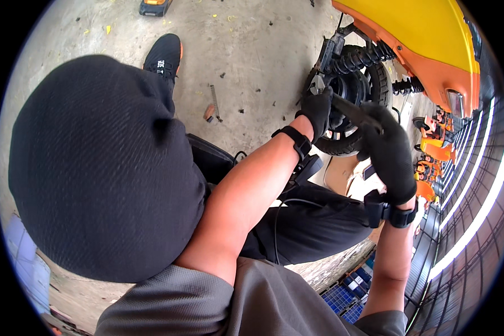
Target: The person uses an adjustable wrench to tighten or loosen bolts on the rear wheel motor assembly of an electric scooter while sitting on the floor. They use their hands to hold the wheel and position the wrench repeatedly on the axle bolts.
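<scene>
At the rear of a yellow and orange motorbike (431, 50), both my black-gloved hands are on a long wrench. Its bright metal jaw (317, 85) is beside the rear wheel's hub area; whether it grips a nut is hidden. My left hand (317, 112) is closed around the tool just below the jaw. A dark bar, the wrench handle (350, 110), runs from there toward my right hand (387, 151), whose fingers curl over its far end. Behind the hands is the black rear wheel (381, 84), with a coil shock absorber (369, 57) above it.
On the concrete floor lie a thin spring (215, 101) and a small brownish piece (209, 113). A yellow and black device (154, 7) is at the far edge. Cardboard (339, 173) lies below the wheel. A blue crate (339, 299) is near my right elbow; orange motorbikes (434, 148) stand at right.
</scene>
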A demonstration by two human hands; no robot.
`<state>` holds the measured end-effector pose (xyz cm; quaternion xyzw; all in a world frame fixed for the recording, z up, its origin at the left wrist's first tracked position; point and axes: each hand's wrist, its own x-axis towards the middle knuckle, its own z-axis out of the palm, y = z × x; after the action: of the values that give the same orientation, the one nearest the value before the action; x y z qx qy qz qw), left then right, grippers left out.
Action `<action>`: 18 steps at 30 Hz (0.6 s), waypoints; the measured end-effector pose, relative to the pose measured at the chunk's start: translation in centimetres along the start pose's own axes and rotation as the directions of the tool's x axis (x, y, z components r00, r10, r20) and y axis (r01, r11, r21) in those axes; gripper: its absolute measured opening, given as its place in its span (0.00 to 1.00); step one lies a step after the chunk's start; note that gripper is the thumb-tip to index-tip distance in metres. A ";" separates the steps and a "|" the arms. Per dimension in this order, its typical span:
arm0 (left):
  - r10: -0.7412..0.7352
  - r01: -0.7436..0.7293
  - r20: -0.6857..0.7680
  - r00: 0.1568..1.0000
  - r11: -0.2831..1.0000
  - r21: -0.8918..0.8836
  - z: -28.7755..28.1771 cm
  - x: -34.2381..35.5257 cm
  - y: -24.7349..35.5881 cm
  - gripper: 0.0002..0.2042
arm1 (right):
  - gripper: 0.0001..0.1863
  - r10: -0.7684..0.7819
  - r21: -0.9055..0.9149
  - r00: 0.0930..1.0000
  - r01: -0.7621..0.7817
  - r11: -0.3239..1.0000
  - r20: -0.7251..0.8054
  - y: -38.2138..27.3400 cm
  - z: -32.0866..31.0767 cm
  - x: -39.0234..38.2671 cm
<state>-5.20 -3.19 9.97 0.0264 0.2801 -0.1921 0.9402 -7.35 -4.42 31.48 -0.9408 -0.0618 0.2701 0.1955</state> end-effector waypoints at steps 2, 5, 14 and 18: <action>-0.002 0.003 -0.045 0.999 0.999 0.037 -0.2 -0.9 0.0 0.16 | 0.16 0.026 0.008 1.000 -0.026 1.000 -0.014 0.7 1.0 -0.8; -0.083 0.074 0.104 0.991 0.993 0.094 -3.6 1.0 -0.7 0.16 | 0.20 0.029 -0.056 0.999 -0.028 0.998 0.018 1.8 2.7 -2.2; -0.207 0.183 0.227 0.952 0.976 0.122 -7.1 1.4 -0.8 0.17 | 0.18 0.103 0.188 0.994 -0.109 0.976 0.042 9.0 7.6 -2.6; -0.226 0.183 0.210 0.951 0.961 0.206 -7.8 1.1 -0.8 0.18 | 0.12 0.246 0.503 0.946 -0.320 0.803 0.210 10.1 9.6 -2.2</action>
<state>-8.67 -3.04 2.83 0.0612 0.1511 -0.3155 0.9348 -14.26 -10.96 21.03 -0.8280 0.1434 0.3655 0.4003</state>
